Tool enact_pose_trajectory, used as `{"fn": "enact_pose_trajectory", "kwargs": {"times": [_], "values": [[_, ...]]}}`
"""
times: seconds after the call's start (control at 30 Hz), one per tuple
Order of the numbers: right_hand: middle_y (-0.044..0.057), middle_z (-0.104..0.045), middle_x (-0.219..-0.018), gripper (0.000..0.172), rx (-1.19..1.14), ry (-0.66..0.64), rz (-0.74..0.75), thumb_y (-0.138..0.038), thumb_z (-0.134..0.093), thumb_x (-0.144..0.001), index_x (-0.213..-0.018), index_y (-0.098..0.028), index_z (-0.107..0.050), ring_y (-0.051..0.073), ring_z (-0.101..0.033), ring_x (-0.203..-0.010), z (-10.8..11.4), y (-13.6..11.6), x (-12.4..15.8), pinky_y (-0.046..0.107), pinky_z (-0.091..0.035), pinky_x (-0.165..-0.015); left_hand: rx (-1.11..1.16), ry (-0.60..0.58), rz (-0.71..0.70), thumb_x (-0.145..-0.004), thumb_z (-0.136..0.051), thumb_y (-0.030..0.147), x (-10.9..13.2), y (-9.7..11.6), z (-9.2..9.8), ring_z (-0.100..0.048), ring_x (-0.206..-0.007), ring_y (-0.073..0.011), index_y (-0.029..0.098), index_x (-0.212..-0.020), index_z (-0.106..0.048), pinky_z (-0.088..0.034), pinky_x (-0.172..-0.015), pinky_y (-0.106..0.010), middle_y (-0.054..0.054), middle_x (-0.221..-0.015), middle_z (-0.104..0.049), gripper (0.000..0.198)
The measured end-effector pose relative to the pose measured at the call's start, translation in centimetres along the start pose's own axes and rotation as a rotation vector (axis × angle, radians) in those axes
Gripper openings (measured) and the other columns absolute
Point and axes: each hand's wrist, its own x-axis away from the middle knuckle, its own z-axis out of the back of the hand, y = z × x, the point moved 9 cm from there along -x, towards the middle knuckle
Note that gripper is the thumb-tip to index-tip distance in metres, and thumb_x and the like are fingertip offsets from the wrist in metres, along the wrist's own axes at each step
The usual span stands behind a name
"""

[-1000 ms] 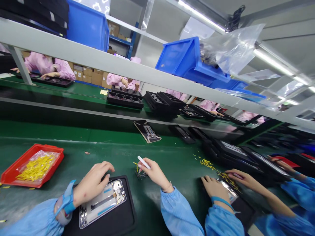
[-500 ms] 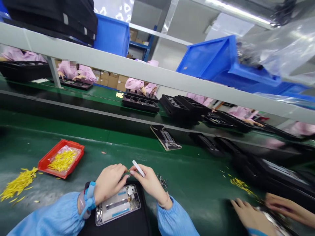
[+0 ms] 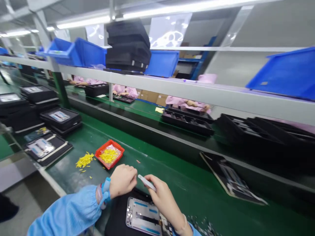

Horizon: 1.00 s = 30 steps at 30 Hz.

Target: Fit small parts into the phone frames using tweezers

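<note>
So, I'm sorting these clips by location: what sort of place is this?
Probably an electronics assembly workshop: an open device frame, stacked black trays, and pink-sleeved workers across the long green bench.

On the surface (image 3: 197,191) before us, a phone frame (image 3: 144,219) lies on a pad (image 3: 116,218), right of a tray (image 3: 118,160) holding strips (image 3: 108,155).

An electronics assembly workshop, long green tabletop (image 3: 187,188), opened flat device (image 3: 142,218) with bare inner parts, stacks of black trays (image 3: 246,137), blue bins (image 3: 287,75) on a raised shelf (image 3: 209,93), red tray (image 3: 107,166) of small yellow pieces (image 3: 108,155), co-workers (image 3: 176,101) in pink sleeves opposite, bright strip lights (image 3: 197,7) overhead
</note>
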Motion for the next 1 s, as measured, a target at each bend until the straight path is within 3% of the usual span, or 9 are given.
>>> {"fn": "enact_pose_trajectory", "kwargs": {"times": [0.1, 0.2, 0.3, 0.4, 0.53, 0.7, 0.8, 0.9, 1.0], "values": [[0.003, -0.067, -0.067, 0.017, -0.030, 0.052, 0.011, -0.025, -0.045, -0.075, -0.073, -0.022, -0.062, 0.021, -0.061, -0.061, 0.3, 0.6, -0.6, 0.027, -0.046, -0.061, -0.037, 0.095, 0.175, -0.085, -0.041, 0.015, 0.0, -4.7, 1.7, -0.062, -0.082, -0.0226, 0.018, -0.081, -0.058, -0.046, -0.077, -0.034, -0.008, -0.084, -0.065, 0.018], [0.004, -0.068, -0.066, 0.025, -0.078, 0.082, 0.011, -0.039, -0.047, -0.079, -0.073, -0.022, -0.064, 0.022, -0.063, -0.061, 0.3, 1.1, -1.6, 0.028, -0.047, -0.059, -0.053, 0.148, 0.291, -0.086, -0.039, 0.014, -0.3, -8.9, 3.1, -0.060, -0.090, -0.0250, 0.016, -0.079, -0.061, -0.044, -0.083, -0.039, -0.012, -0.092, -0.065, 0.023], [0.006, -0.071, -0.070, 0.032, -0.138, 0.097, 0.005, -0.044, -0.044, -0.078, -0.078, -0.021, -0.066, 0.025, -0.066, -0.068, -0.2, 1.4, -3.0, 0.032, -0.050, -0.065, -0.021, 0.152, 0.342, -0.085, -0.044, 0.015, -0.7, -11.5, 3.5, -0.060, -0.093, -0.0262, 0.016, -0.072, -0.063, -0.042, -0.087, -0.041, -0.011, -0.095, -0.064, 0.023], [0.008, -0.071, -0.071, 0.033, -0.186, 0.081, -0.002, -0.044, -0.043, -0.077, -0.085, -0.019, -0.064, 0.025, -0.067, -0.070, -1.0, 1.4, -4.5, 0.035, -0.050, -0.069, 0.049, 0.159, 0.360, -0.080, -0.055, 0.015, -0.9, -12.9, 3.3, -0.059, -0.097, -0.0273, 0.017, -0.070, -0.065, -0.042, -0.089, -0.042, -0.009, -0.100, -0.064, 0.015], [0.007, -0.070, -0.068, 0.026, -0.227, 0.092, -0.010, -0.042, -0.047, -0.077, -0.086, -0.020, -0.057, 0.025, -0.066, -0.068, -1.5, 1.2, -5.9, 0.035, -0.049, -0.067, 0.169, 0.198, 0.326, -0.079, -0.055, 0.012, -0.6, -12.7, 3.2, -0.057, -0.103, -0.0267, 0.018, -0.084, -0.067, -0.040, -0.094, -0.044, -0.008, -0.105, -0.063, 0.015], [0.004, -0.067, -0.067, 0.022, -0.262, 0.028, 0.072, -0.046, -0.046, -0.078, -0.078, -0.024, -0.045, 0.022, -0.065, -0.068, -2.9, -0.9, -6.9, 0.033, -0.050, -0.068, 0.375, 0.151, 0.106, -0.081, -0.062, 0.017, 0.0, -8.7, 2.6, -0.059, -0.101, -0.0160, 0.015, -0.101, -0.064, -0.044, -0.092, -0.026, -0.006, -0.106, -0.066, 0.020], [0.004, -0.067, -0.069, 0.023, -0.258, -0.048, 0.139, -0.046, -0.046, -0.079, -0.081, -0.023, -0.047, 0.022, -0.066, -0.068, -4.3, -2.2, -7.5, 0.032, -0.052, -0.067, 0.444, 0.118, 0.050, -0.079, -0.064, 0.013, 0.2, -7.4, 2.1, -0.063, -0.086, -0.0128, 0.015, -0.090, -0.066, -0.049, -0.079, -0.020, -0.002, -0.090, -0.069, 0.011], [0.006, -0.068, -0.072, 0.025, -0.230, -0.066, 0.191, -0.048, -0.047, -0.079, -0.082, -0.023, -0.052, 0.022, -0.067, -0.069, -5.1, -2.5, -8.7, 0.030, -0.054, -0.065, 0.465, 0.137, 0.082, -0.078, -0.065, 0.010, 0.4, -8.2, 2.1, -0.063, -0.074, -0.0119, 0.013, -0.079, -0.066, -0.050, -0.068, -0.018, -0.001, -0.077, -0.068, 0.004], [0.008, -0.069, -0.077, 0.029, -0.131, 0.060, 0.226, -0.052, -0.051, -0.075, -0.080, -0.024, -0.057, 0.024, -0.068, -0.068, -4.8, -1.9, -10.2, 0.030, -0.055, -0.061, 0.459, 0.187, 0.152, -0.077, -0.064, 0.009, 0.7, -9.8, 2.3, -0.064, -0.071, -0.0124, 0.013, -0.081, -0.065, -0.050, -0.065, -0.019, -0.003, -0.080, -0.068, 0.005]]}}
